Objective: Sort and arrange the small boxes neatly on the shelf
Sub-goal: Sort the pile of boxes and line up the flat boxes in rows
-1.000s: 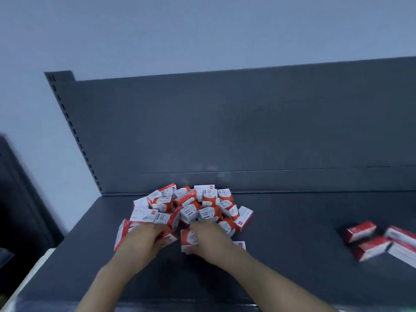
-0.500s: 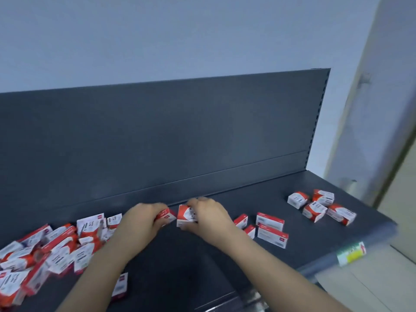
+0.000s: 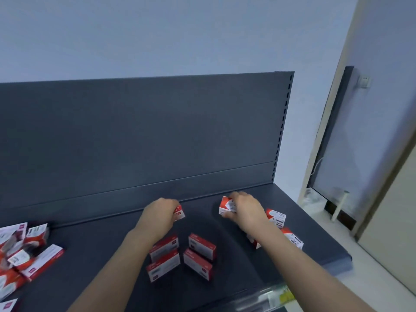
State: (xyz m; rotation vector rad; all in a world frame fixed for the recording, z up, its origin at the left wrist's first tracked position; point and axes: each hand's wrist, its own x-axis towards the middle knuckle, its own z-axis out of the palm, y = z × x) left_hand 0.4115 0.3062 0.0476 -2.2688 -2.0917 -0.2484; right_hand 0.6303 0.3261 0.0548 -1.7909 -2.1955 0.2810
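Red-and-white cartons, one per hand: the left hand (image 3: 157, 218) curls round a small box (image 3: 179, 213), the right hand (image 3: 245, 210) round a second box (image 3: 225, 206), both near the back panel (image 3: 157, 143). Four flat red boxes (image 3: 201, 245) lie between the forearms; three more boxes (image 3: 277, 218) (one half hidden) sit by the right wrist; a heap (image 3: 27, 251) lies far left. Bare shelf (image 3: 202, 221) separates the hands.

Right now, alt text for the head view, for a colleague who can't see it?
The left hand grips one small red-and-white box and the right hand a second box, near the back of a dark grey shelf. Four red boxes lie between the forearms; a jumbled pile sits far left, and more boxes beside the right wrist.
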